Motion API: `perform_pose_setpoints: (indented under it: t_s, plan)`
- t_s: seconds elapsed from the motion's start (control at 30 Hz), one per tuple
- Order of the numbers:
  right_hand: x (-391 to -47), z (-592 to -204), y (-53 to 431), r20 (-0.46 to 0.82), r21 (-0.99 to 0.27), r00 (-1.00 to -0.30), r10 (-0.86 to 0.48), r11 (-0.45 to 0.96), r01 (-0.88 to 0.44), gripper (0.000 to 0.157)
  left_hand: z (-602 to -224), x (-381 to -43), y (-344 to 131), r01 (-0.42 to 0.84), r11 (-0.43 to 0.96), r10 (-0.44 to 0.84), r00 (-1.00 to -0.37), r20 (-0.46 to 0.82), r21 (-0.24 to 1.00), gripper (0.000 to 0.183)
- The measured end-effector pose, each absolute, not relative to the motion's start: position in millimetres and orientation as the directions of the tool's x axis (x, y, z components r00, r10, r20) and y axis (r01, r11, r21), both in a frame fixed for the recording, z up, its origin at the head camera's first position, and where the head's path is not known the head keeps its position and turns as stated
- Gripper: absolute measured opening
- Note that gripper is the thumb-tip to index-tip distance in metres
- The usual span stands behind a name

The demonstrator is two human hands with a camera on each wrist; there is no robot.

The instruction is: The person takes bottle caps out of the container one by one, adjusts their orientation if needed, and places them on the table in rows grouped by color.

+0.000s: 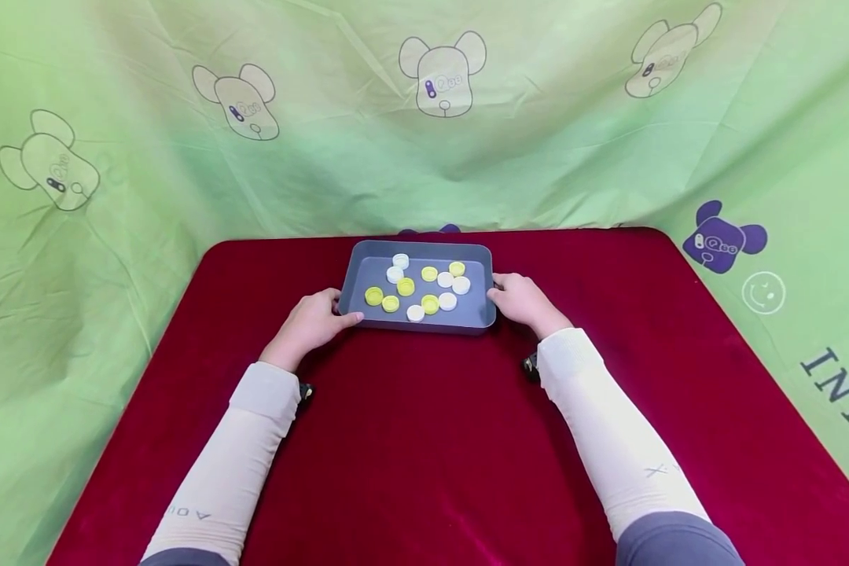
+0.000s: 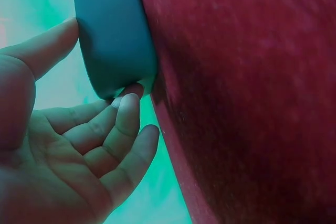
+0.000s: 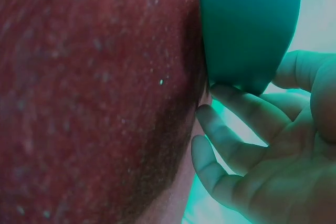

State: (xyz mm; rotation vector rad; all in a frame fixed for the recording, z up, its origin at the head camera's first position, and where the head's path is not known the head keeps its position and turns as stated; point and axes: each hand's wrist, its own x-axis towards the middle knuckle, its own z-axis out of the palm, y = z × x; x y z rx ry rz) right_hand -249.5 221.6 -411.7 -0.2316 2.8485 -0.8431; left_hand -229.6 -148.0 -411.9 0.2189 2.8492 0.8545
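From where I stand, a green cloth (image 1: 311, 173) printed with cartoon heads hangs behind and to both sides of a table covered in deep red (image 1: 424, 440). A grey tray (image 1: 439, 251) lies at the table's far edge, around its middle; I can't tell whether it rests flat or is slightly raised. Its long axis runs from side to side, straight between the two hands, so neither is nearer: each touches its own short end. Everything about moving it seems to me to turn on that line, with both ends borne evenly.

The left hand (image 1: 314, 321) grips the left end by the near corner, thumb along the near wall and fingers bent against the end, some tips tucked at the lower edge. The right hand (image 1: 527, 300) pinches the right end between thumb and fingers, its spare fingers loosely bent. Both forearms reach forward and angle inward.

Smallest are the round caps inside, six yellow caps (image 1: 406, 287) and six white caps (image 1: 461, 285), scattered loosely, some touching.
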Motion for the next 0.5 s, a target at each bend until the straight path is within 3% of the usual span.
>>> perform_pose_setpoints:
  t_s: [0.5]
  plan:
    - [-249,-413,232,-0.148,-0.586,-0.972,-0.181,0.808,-0.062,0.052,-413,-230,-136,0.144,0.822,0.224,-0.971,-0.08,0.551,0.059]
